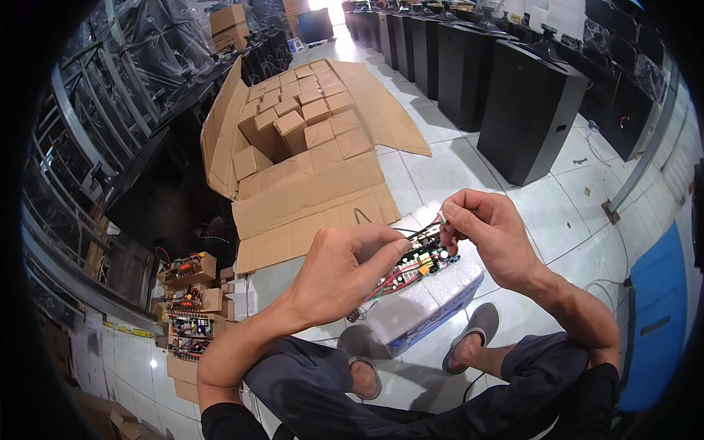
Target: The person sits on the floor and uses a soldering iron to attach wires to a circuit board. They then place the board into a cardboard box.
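A circuit board (425, 262) with yellow, green and dark components lies on a white foam-covered block (396, 319) in front of me. Thumb and forefinger of my left hand (345, 271) are pinched together over the board's left part, beside a black wire; what they grip is hidden. My right hand (488, 235) pinches a small white plug (441, 218) at the far right end of the board, where black wires (422, 232) run across. Red and black wires (378, 290) hang off the board's near left end.
A large open carton (315, 172) full of small brown boxes stands ahead. More circuit boards (192, 323) are stacked at the left on cardboard. Tall black speaker cabinets (528, 110) line the right, and a blue panel (656, 315) stands at far right. My slippered feet flank the block.
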Demonstrator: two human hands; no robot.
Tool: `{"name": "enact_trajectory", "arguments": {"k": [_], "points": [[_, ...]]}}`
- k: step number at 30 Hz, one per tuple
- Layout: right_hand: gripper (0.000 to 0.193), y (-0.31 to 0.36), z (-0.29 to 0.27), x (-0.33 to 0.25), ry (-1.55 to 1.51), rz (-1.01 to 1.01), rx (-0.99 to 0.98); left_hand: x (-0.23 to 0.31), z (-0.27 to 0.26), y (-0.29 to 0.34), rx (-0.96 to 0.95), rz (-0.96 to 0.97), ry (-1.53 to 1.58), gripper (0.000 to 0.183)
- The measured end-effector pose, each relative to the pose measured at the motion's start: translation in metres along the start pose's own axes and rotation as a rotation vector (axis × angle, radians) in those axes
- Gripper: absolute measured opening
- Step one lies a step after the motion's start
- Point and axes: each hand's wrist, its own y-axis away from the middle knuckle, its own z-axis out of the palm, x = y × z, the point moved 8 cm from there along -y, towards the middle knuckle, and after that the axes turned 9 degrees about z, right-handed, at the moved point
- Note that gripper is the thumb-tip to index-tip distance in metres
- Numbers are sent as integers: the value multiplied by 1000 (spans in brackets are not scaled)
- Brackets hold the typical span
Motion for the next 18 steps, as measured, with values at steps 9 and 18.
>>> {"name": "enact_trajectory", "arguments": {"k": [9,18], "points": [[28,-1,1,4,-30,45,-44,-1,0,0,2,-12,-5,19],[29,-2,0,6,-16,36,-61,-1,-1,1,4,-14,-4,20]]}}
